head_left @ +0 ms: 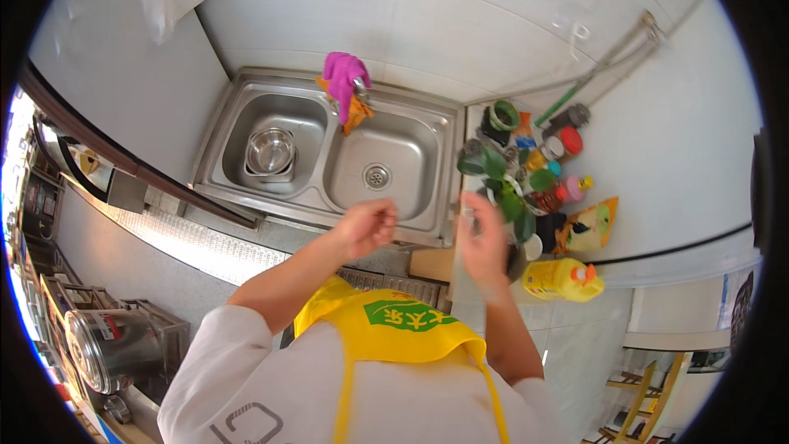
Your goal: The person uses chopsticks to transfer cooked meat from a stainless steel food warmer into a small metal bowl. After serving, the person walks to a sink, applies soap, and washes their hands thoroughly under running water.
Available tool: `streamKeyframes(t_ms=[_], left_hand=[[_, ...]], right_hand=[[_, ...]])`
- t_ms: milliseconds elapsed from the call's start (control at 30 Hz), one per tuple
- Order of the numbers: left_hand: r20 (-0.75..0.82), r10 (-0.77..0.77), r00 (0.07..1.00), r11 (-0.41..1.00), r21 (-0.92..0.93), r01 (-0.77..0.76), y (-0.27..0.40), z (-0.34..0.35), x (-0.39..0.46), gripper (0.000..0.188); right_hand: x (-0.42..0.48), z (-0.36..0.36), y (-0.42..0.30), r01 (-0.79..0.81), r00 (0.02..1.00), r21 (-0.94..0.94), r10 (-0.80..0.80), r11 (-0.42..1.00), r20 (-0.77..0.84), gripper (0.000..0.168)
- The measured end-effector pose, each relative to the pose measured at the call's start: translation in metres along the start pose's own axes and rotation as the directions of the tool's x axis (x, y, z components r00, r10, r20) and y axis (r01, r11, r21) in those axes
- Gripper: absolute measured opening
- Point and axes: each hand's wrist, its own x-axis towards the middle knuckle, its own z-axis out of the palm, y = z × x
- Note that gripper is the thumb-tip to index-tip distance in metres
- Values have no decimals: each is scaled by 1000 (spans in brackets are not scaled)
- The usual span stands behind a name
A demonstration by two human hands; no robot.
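A stainless steel double sink (319, 182) lies before me. My left hand (368, 228), its fingers curled, hovers over the front edge of the right basin, and I see nothing in it. Blurred, my right hand (484, 240) is raised near the counter to the right of the sink; whether it holds something I cannot tell. Steel bowls (270, 152) stand in the left basin. A magenta cloth (345, 77) and an orange cloth (357, 116) hang over the faucet. Beside my right hand are a leafy green plant (510, 205) and a white cup (532, 247).
Bottles and jars, one with a red lid (571, 140), crowd the right counter. A yellow jug (558, 280) with an orange cap stands nearer, by an orange pouch (588, 226). A partition panel (142, 86) bounds the left side. At lower left is a large steel pot (114, 348).
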Motion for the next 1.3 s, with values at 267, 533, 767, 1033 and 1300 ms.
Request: streamKeyframes(t_ms=[267, 533, 767, 1033, 1300], left_hand=[[-272, 115, 955, 963, -207, -175, 123, -172, -58, 26], [-325, 103, 940, 953, -237, -187, 187, -213, -66, 27], [-246, 56, 968, 971, -212, -110, 204, -192, -25, 26], [-152, 43, 987, 978, -198, -73, 195, -161, 27, 23], [-32, 0, 999, 984, -181, -6, 162, -120, 81, 37]], right_hand=[[122, 329, 64, 156, 780, -111, -54, 981, 623, 74], [181, 442, 73, -37, 873, -446, 246, 894, 421, 78], [132, 350, 156, -518, 365, 783, 738, -345, 567, 22], [143, 291, 162, -760, 322, 556, 547, -338, 773, 25], [133, 226, 116, -708, 668, 199, 550, 678, 501, 51]])
